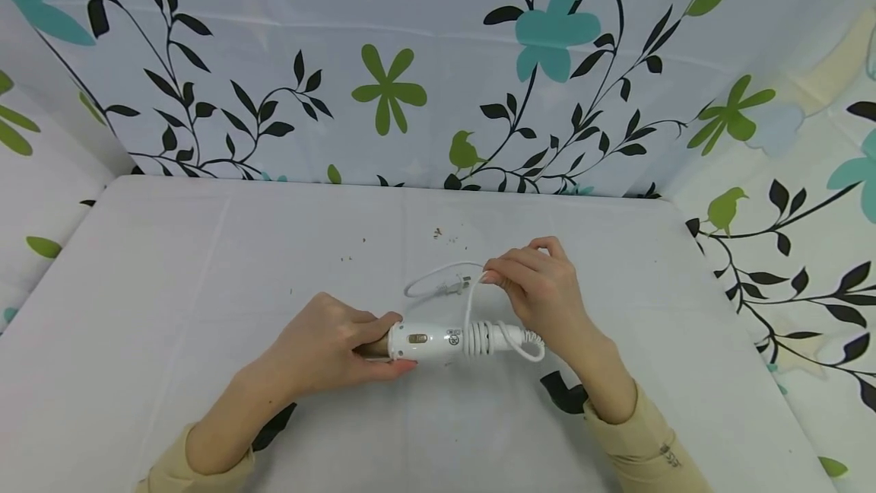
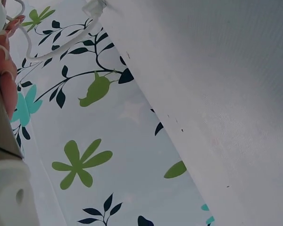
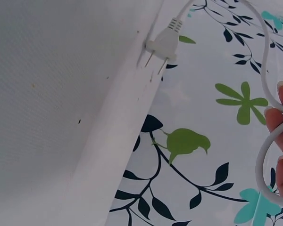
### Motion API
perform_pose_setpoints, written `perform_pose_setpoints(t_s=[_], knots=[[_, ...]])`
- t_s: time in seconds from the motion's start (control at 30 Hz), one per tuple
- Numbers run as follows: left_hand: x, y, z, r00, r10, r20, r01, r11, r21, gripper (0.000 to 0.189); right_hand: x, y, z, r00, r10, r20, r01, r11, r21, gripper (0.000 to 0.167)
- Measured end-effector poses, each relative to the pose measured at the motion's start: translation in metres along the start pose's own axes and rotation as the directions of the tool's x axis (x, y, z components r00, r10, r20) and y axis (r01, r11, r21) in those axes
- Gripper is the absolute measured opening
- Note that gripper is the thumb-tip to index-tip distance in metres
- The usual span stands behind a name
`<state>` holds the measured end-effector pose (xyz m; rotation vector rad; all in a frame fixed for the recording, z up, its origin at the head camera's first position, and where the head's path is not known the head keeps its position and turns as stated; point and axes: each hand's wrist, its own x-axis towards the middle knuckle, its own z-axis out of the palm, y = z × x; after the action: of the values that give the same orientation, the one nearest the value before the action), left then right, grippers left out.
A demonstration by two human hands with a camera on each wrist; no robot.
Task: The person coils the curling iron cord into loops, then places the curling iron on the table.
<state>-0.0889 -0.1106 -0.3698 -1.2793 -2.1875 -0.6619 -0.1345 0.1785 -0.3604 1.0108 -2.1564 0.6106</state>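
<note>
A white curling iron (image 1: 431,341) with a gold-brown barrel lies sideways just over the table. My left hand (image 1: 335,345) grips it round the barrel, thumb and fingers reaching onto the white handle. Several turns of white power cord (image 1: 479,339) are wound about the handle's right part, with a loose loop by the coiled strain relief. Above the handle, my right hand (image 1: 541,287) pinches the free cord between thumb and fingers. In the right wrist view, the two-pin plug (image 3: 164,44) hangs at the cord's end. The left wrist view shows the brown barrel (image 2: 2,122) close up.
White cloth covers the table (image 1: 171,265), with small brown crumbs (image 1: 438,233) beyond the plug. A patterned curtain (image 1: 411,6) of leaves, flowers and birds rises at the back and both sides. Black straps (image 1: 564,392) show at the wrists.
</note>
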Motion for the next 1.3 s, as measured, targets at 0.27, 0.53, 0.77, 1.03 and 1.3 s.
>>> perform_pose_setpoints(t_s=[0.27,0.53,0.77,1.03,1.3], knots=[[0.003,0.003,0.000,0.990,-0.113,-0.085,0.108,0.992,-0.067,0.036,-0.003,0.001,0.000,1.000,0.023,0.003,-0.023,0.996,0.088,0.011],[0.004,0.005,0.000,0.983,-0.161,-0.090,0.158,0.987,-0.035,0.044,-0.006,0.002,0.006,0.996,0.066,0.065,-0.067,0.998,0.012,0.014],[0.006,0.009,0.004,0.979,-0.148,-0.140,0.135,0.986,-0.094,0.040,-0.005,-0.006,0.009,0.995,0.060,0.082,-0.057,0.998,-0.040,0.010],[0.007,0.012,0.002,0.952,-0.241,-0.187,0.212,0.963,-0.164,0.033,-0.006,-0.009,0.011,0.988,0.132,0.081,-0.131,0.991,-0.025,0.017],[0.007,0.013,0.001,0.900,-0.369,-0.231,0.336,0.927,-0.168,0.030,-0.008,-0.006,0.011,0.973,0.204,0.111,-0.204,0.979,-0.007,0.024]])
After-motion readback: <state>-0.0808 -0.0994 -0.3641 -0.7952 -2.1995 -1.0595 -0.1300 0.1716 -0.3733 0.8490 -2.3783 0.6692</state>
